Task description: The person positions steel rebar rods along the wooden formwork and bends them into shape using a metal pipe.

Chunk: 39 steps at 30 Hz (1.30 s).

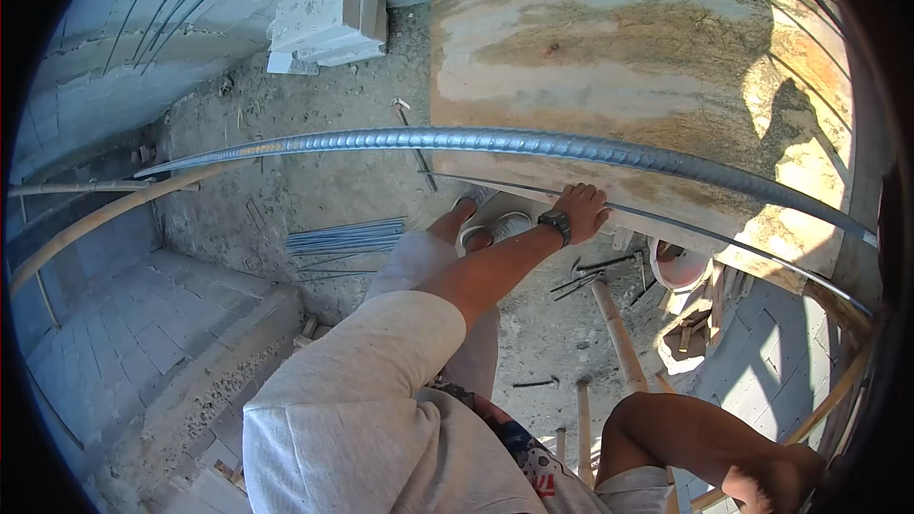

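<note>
Plywood board: one; upper edge cut off, right part in glare and shadow.
Ribbed bar: one; crosses in front of the board, hiding a strip of it.
Thin rod: one; lies along the board's near edge, middle covered by the left hand, right end lost in dark rim.
Pale blocks: stacked by the wall; hard to count.
Rod bundle: on the floor; too tightly packed to count.
Bucket: one; partly hidden under the board.
Right hand: at lower right; cannot tell finger state.
Left fingers: curled, grasping the thin rod.
Watch: one.
</note>
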Each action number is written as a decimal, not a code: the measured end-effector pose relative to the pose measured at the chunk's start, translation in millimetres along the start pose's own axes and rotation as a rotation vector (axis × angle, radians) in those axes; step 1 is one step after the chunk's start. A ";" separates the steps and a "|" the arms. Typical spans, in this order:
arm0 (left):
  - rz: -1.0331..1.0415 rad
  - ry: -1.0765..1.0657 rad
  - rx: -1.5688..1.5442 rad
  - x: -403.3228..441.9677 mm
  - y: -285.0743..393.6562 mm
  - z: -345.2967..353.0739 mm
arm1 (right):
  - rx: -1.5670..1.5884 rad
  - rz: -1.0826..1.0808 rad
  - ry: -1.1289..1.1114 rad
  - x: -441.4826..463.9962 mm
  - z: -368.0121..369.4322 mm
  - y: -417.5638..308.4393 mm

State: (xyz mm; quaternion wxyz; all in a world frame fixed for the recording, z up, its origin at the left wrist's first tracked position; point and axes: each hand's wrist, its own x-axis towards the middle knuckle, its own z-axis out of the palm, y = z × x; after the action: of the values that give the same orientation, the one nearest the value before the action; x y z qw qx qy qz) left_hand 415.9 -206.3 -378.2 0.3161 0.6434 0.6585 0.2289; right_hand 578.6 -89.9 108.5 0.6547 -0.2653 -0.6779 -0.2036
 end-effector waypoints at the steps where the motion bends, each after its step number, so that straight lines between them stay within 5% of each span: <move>1: -0.013 0.013 -0.015 -1.2 1.2 -1.6 | -0.024 -0.023 -0.019 1.2 2.0 0.5; 6: -0.174 -0.127 -0.098 19.3 12.5 -41.8 | -0.112 -0.042 -0.071 7.2 -9.7 2.9; 15: -0.123 -0.126 -0.234 38.0 -23.8 -10.6 | -0.082 0.007 0.082 5.0 -3.4 4.6; 31: -0.174 -0.061 -0.093 23.6 8.7 -56.8 | 0.020 0.021 -0.018 12.9 -6.5 8.6; 39: -0.151 -0.122 -0.155 24.1 5.8 -37.2 | 0.143 0.056 -0.325 28.8 -44.9 15.6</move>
State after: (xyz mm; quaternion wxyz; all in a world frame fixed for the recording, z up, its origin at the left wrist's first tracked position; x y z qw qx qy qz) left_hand 394.2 -178.1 -351.2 0.4209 0.5782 0.6650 0.2151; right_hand 623.3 -103.0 138.8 0.5593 -0.2660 -0.7799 -0.0910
